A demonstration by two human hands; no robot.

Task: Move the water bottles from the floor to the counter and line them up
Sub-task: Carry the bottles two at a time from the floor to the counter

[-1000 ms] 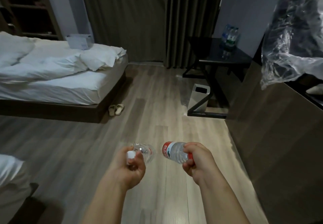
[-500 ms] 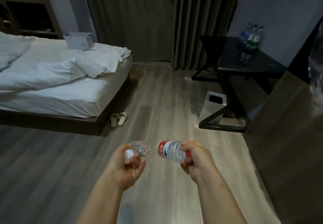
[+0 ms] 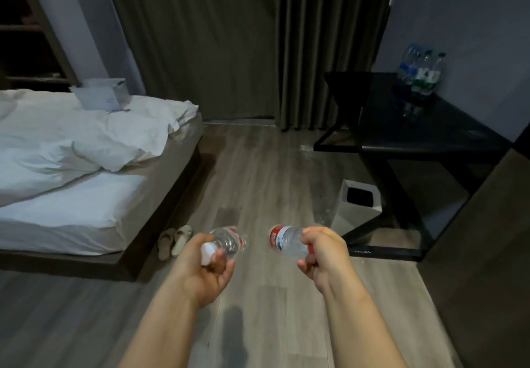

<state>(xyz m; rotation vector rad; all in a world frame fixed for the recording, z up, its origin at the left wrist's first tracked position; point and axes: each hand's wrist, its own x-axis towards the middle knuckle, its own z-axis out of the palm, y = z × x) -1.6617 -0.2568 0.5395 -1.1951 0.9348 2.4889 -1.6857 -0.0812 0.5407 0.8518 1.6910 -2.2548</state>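
Left hand [image 3: 207, 264] grips a clear white-capped plastic bottle [image 3: 231, 240] by its neck, right hand [image 3: 322, 253] a clear red-labelled bottle [image 3: 286, 242] likewise, both level above the wood floor [image 3: 258, 172]; such neck holds may slip. Farther off, careless placing on the glossy black counter [image 3: 415, 135] could topple its clustered bottles [image 3: 420, 70].

Open floor [image 3: 258, 166] runs ahead of you to the curtain [image 3: 329, 52]; bed [image 3: 71, 209] and slippers [image 3: 175, 241] hem your left, bin [image 3: 358, 204] and counter [image 3: 424, 129] your right.

Your left hand [image 3: 206, 267] grips a bottle [image 3: 231, 240] at lower centre; your right hand [image 3: 322, 253] grips another bottle [image 3: 285, 241]. More bottles [image 3: 420, 70] stand on the dark counter [image 3: 424, 135], upper right.
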